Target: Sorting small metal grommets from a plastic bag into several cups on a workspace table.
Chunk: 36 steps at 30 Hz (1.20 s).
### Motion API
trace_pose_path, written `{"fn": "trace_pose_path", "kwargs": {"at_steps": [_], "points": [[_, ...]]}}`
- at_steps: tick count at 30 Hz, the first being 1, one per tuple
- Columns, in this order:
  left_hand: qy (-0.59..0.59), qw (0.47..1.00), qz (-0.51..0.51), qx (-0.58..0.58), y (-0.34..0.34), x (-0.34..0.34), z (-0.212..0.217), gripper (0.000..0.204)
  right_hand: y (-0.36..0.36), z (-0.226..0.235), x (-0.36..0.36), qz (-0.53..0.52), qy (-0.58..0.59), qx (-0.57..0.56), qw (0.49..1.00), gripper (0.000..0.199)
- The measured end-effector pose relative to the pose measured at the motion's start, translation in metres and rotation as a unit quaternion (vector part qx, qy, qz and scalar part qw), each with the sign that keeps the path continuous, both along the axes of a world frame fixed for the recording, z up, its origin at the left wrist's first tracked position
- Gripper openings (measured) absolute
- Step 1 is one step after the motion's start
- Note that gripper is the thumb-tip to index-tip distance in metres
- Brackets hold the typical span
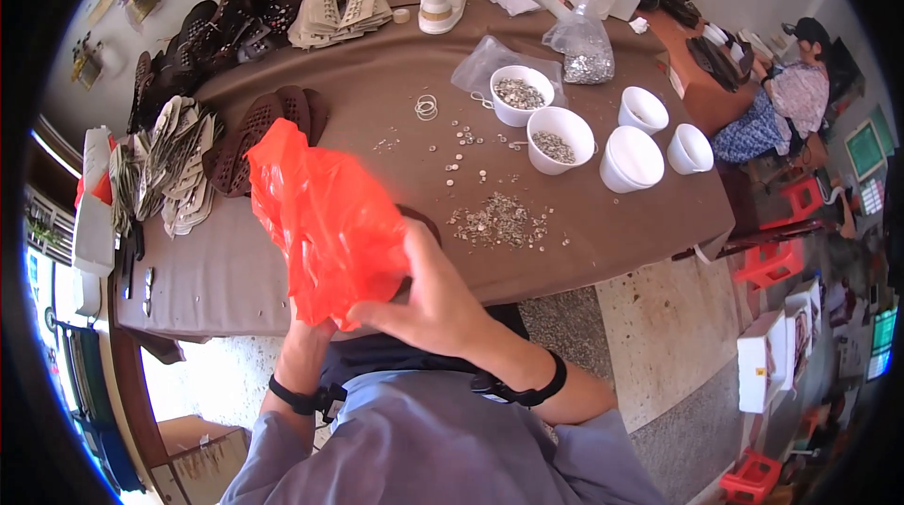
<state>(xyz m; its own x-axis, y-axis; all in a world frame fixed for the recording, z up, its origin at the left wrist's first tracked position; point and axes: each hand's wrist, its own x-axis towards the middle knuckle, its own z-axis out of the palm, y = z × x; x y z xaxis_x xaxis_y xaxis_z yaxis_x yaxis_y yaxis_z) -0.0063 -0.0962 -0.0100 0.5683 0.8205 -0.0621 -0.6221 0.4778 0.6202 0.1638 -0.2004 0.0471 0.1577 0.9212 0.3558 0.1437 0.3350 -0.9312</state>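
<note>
Though left grip (318, 325) indiscernible, red bag (325, 222) in right grip (420, 301), long axis up-left.

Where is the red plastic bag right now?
In the head view, the red plastic bag is left of centre, over the brown-covered table, with the right hand at its lower right and the left hand at its lower end.

Glossy plastic bag (325, 222), matt tablecloth (621, 241), shiny metal pieces (504, 220), smooth plastic tubs (633, 158)
</note>
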Motion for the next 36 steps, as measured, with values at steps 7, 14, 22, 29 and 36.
{"fn": "trace_pose_path", "kwargs": {"at_steps": [7, 14, 22, 29, 36], "points": [[0.144, 0.982, 0.045, 0.115, -0.014, -0.018, -0.014, 0.061, 0.021, -0.025, -0.037, -0.093, -0.227, 0.050, 0.968, 0.088], [-0.009, 0.999, -0.021, 0.034, -0.004, -0.048, -0.014, 0.064, 0.025, -0.022, -0.019, -0.176, -0.141, 0.046, 0.973, 0.052], [0.116, 0.989, -0.065, 0.064, 0.006, -0.045, -0.027, 0.047, 0.026, -0.036, 0.017, -0.104, 0.151, 0.056, 0.981, 0.066], [0.050, 0.998, -0.023, -0.020, -0.002, -0.049, -0.017, 0.034, 0.017, -0.035, -0.003, -0.101, -0.018, 0.035, 0.994, 0.053], [0.250, 0.964, 0.013, 0.089, 0.009, -0.062, -0.050, 0.023, 0.020, -0.042, 0.001, -0.126, -0.042, 0.051, 0.990, 0.051]]}}
